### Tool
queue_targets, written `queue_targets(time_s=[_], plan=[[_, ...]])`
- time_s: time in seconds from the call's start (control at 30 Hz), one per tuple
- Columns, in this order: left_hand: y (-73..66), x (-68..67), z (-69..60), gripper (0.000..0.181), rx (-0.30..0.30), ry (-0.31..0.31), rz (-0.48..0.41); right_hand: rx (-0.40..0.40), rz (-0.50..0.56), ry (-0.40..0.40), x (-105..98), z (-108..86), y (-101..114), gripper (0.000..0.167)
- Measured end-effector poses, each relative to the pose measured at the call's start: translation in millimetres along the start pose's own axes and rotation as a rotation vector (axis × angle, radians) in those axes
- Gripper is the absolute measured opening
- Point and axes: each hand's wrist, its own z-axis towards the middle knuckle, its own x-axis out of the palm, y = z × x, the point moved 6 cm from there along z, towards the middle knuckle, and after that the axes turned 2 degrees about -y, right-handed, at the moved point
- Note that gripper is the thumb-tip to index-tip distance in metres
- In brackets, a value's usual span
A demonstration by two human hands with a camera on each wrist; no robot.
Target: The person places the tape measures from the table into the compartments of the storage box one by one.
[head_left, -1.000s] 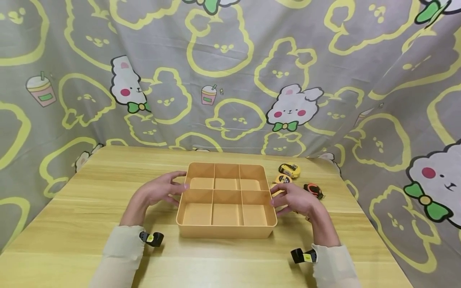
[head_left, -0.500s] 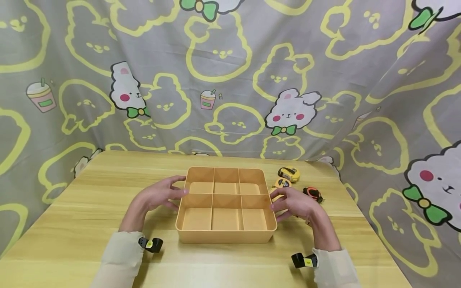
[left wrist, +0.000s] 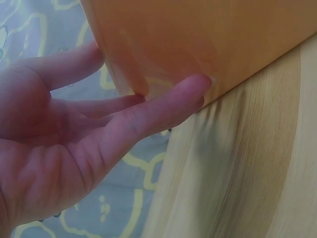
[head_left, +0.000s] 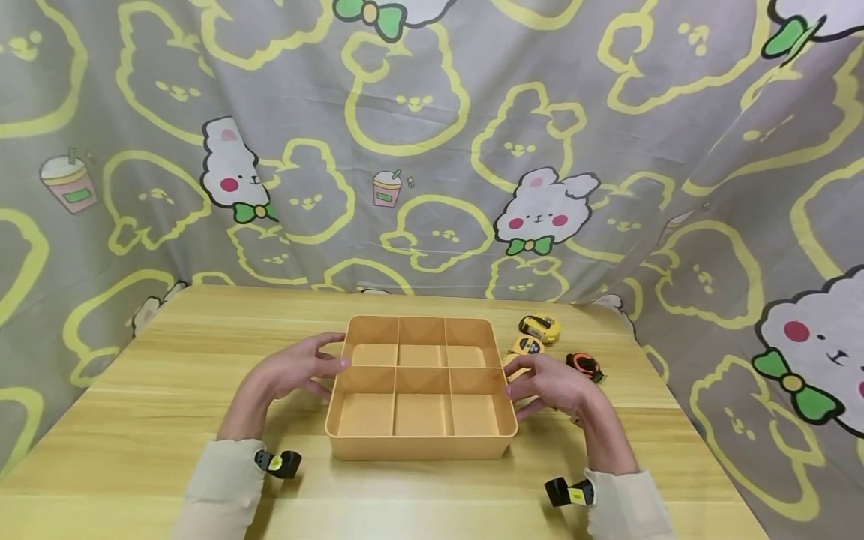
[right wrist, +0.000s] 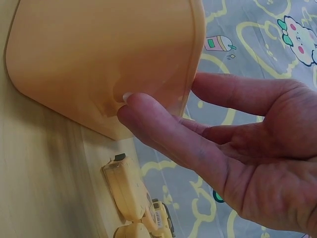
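An orange box (head_left: 424, 447) with several compartments sits upright on the wooden table; nothing lies in them. My left hand (head_left: 297, 367) is at its left side, fingertips against the wall and rim. From the right, my right hand (head_left: 550, 381) touches the opposite wall in the same way. Close up in the left wrist view, the left fingers (left wrist: 168, 106) are extended along the box wall (left wrist: 237, 29). The right wrist view has the right fingers (right wrist: 163, 129) fairly straight, tips at the wall (right wrist: 99, 49).
Right of the box lie a yellow tape measure (head_left: 540, 328), a second yellow one (head_left: 525, 346) and a black and orange one (head_left: 584, 366). Something small is partly hidden under the right wrist. A patterned grey curtain (head_left: 432, 225) hangs behind the table (head_left: 202, 330).
The head view has tilted slightly, so the whole scene sits a little lower. Hands, box and tape measures keep their places relative to one another.
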Motion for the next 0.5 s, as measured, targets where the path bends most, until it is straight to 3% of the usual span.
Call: queue_targets(time_s=[0.23, 0.5], plan=[[-1.4, -3.9, -1.4, 0.083, 0.001, 0.001, 0.021, -0.003, -0.002, -0.013, 2.6, 1.7, 0.1, 0.050], [0.8, 0.4, 1.6, 0.083, 0.005, -0.001, 0.022, 0.005, -0.008, -0.028, 0.0, -2.2, 0.0, 0.051]])
